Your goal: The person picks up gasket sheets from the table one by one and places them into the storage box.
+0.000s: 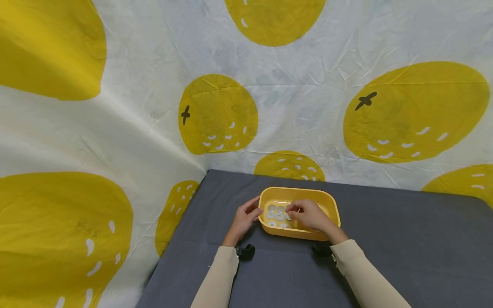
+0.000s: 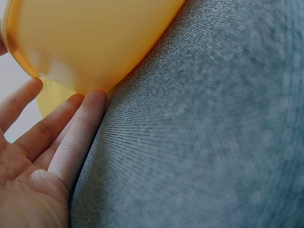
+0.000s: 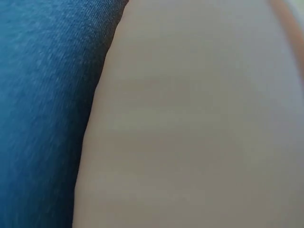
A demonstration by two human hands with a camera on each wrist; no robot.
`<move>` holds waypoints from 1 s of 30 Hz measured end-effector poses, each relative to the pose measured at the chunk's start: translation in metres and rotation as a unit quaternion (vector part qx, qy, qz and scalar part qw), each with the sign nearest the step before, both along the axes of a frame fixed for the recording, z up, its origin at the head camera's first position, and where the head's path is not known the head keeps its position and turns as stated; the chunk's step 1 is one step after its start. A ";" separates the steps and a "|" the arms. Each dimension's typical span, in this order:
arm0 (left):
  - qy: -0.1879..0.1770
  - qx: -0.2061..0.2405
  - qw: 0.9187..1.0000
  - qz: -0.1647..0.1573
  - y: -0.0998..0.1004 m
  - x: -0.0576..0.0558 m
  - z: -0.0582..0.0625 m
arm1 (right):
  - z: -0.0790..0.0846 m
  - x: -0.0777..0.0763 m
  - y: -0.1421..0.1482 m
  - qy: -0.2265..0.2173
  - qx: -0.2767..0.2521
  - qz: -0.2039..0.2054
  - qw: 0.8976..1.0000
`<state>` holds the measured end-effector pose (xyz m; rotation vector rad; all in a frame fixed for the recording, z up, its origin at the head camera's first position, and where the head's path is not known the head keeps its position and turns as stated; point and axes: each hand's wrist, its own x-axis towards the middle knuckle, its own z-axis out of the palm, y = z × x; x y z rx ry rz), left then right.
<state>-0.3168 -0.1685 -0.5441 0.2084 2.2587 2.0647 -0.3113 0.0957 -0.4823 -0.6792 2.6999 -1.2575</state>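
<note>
A yellow plastic bin (image 1: 308, 234) stands on the dark cloth. Inside it, several flat silvery washers (image 1: 279, 217) lie in rows toward the left end. My left hand (image 1: 245, 215) holds that end, thumb at the rim and fingers against the outer wall; in the left wrist view the bin's wall (image 2: 95, 42) meets those fingertips (image 2: 96, 97). My right hand (image 1: 311, 215) reaches into the bin, with curled fingers and thumb pinching at a washer (image 1: 289, 217) that they partly cover. The right wrist view does not show the hand, only a blurred pale surface beside cloth.
Dark grey cloth (image 1: 400, 239) covers the table on both sides of the bin. Behind and to the left hangs a white curtain (image 1: 296, 111) with large yellow fruit prints. Black straps with small devices (image 1: 245, 252) sit at the wrists, by beige sleeves (image 1: 217, 278).
</note>
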 end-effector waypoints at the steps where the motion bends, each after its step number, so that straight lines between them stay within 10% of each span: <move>1: 0.000 0.000 1.000 0.001 0.000 0.000 0.000 | 0.001 0.002 0.003 0.003 -0.006 -0.003 1.000; 13: -0.001 -0.004 1.000 0.003 0.001 0.000 0.000 | 0.011 0.030 0.050 0.024 -0.119 -0.033 0.992; 30: -0.012 -0.011 1.000 -0.001 -0.002 -0.002 -0.002 | 0.023 0.033 0.109 0.053 -0.107 -0.067 0.991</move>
